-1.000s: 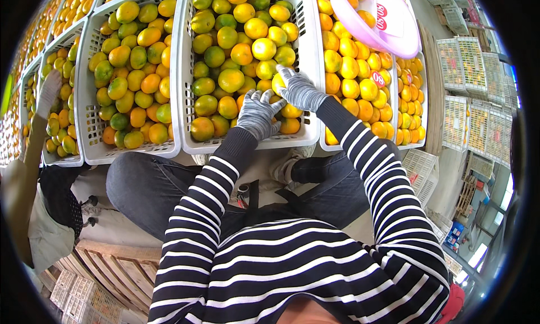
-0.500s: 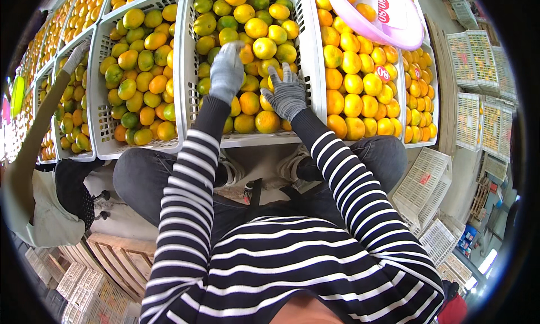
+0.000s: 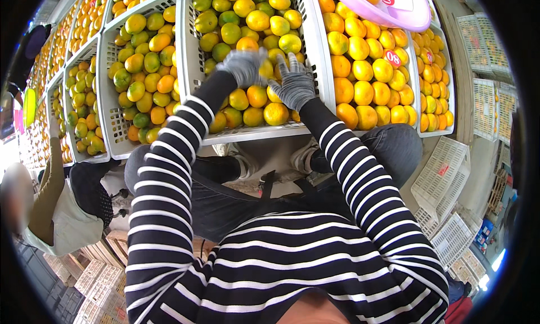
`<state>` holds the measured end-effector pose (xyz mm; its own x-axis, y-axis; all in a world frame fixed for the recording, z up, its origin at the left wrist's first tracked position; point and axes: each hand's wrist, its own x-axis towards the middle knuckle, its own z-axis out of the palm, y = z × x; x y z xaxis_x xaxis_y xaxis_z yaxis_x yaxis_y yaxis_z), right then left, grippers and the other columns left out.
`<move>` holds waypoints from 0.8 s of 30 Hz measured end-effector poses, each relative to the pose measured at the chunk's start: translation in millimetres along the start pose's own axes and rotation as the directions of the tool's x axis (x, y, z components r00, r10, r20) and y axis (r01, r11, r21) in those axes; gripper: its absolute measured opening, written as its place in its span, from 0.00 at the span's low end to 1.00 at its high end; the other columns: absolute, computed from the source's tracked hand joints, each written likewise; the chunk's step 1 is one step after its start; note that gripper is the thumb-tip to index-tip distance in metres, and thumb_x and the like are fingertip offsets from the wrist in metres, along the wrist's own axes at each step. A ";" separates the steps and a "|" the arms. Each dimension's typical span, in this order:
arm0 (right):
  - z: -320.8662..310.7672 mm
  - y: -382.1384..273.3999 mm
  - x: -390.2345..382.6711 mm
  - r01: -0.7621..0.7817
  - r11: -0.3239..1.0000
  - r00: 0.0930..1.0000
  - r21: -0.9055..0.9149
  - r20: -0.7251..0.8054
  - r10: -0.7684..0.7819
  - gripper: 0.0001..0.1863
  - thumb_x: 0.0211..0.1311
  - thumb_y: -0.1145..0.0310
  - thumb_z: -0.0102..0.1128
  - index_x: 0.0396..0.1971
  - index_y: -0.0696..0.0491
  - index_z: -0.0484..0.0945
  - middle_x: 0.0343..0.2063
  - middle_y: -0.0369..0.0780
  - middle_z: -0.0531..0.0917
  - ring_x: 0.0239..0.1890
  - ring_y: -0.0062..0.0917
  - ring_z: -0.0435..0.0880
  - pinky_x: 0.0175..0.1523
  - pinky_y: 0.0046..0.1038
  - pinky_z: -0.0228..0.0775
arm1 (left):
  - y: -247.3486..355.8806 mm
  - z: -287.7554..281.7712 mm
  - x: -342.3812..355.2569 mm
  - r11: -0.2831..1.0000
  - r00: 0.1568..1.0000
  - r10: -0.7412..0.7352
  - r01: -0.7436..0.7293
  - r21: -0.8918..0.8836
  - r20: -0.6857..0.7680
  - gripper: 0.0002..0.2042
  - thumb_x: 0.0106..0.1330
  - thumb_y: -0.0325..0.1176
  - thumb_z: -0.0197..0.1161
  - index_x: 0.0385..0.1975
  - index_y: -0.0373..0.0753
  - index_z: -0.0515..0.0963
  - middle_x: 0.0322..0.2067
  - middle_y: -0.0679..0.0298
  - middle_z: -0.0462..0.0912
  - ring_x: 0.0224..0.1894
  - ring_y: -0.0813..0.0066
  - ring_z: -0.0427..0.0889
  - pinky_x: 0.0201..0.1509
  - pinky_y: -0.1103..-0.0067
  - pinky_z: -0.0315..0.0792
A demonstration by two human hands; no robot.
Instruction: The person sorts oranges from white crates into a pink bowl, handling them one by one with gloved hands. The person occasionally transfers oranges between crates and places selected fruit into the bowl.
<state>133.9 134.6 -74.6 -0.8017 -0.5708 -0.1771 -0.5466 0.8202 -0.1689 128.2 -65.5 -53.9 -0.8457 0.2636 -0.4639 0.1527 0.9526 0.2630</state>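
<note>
Green and orange mandarins (image 3: pixel 229 33) fill the white plastic crate (image 3: pixel 236 136) in front of me. My left hand (image 3: pixel 246 68), in a grey knit glove, is over the crate's middle, its fingers smeared by motion. An orange mandarin (image 3: pixel 266 70) shows right at those fingertips; whether they grip it is unclear. Close by on the right, my gloved right hand (image 3: pixel 295 84) rests on the fruit near the crate's right wall, fingers stretched out and apart. Its thumb points toward the left hand, next to another mandarin (image 3: pixel 257 94).
A crate of mixed mandarins (image 3: pixel 144 65) stands on the left, one of orange mandarins (image 3: pixel 363 70) on the right. A pink basin (image 3: pixel 413 21) sits over the latter's far end. Stacked crates (image 3: pixel 440 172) stand at right. A co-worker's arm (image 3: pixel 53 172) reaches in at far left.
My left hand has moved nearer and to the right, close beside my right hand. The right hand stays spread on the fruit. The co-worker's arm has shifted lower, and the view has moved slightly.
</note>
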 end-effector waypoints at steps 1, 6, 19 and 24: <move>2.7 6.8 -0.4 -0.008 1.000 1.000 -0.011 -0.010 0.008 0.44 0.61 0.41 0.55 0.72 0.46 0.54 0.70 0.51 0.57 0.67 0.48 0.62 0.73 0.53 0.43 | 26.2 7.4 -7.7 0.995 0.999 0.041 -0.041 0.096 0.003 0.38 0.55 0.51 0.71 0.63 0.40 0.64 0.53 0.55 0.79 0.56 0.54 0.78 0.57 0.66 0.74; -20.8 -7.4 -0.8 0.106 0.988 0.993 -0.114 -0.035 -0.111 0.45 0.60 0.41 0.57 0.72 0.49 0.54 0.71 0.48 0.56 0.73 0.44 0.54 0.75 0.51 0.38 | 2.1 62.9 -32.5 0.952 0.837 -0.028 -0.145 -0.271 -0.546 0.38 0.59 0.40 0.70 0.69 0.40 0.59 0.64 0.50 0.69 0.64 0.51 0.70 0.68 0.66 0.65; -11.5 -18.1 10.6 0.339 0.931 0.933 -0.131 0.174 -0.315 0.44 0.65 0.40 0.49 0.73 0.53 0.51 0.71 0.46 0.58 0.74 0.38 0.53 0.76 0.47 0.32 | -41.4 30.9 -59.7 0.945 0.978 -0.146 0.093 -0.314 -0.151 0.38 0.57 0.42 0.71 0.67 0.41 0.61 0.60 0.47 0.70 0.61 0.47 0.71 0.66 0.64 0.66; -14.3 -24.0 23.4 0.291 0.949 0.955 0.117 -0.084 -0.283 0.36 0.62 0.53 0.57 0.69 0.51 0.61 0.68 0.46 0.63 0.71 0.40 0.58 0.75 0.43 0.45 | -70.4 26.6 -60.2 0.952 0.996 -0.090 0.085 -0.294 -0.003 0.29 0.60 0.42 0.68 0.58 0.37 0.68 0.57 0.46 0.74 0.59 0.49 0.74 0.63 0.64 0.68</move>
<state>124.8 102.2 -60.9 -0.6317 -0.7742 -0.0399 -0.7243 0.6078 -0.3253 181.9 -144.4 -67.0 -0.8573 0.1765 -0.4836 -0.0770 0.8849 0.4593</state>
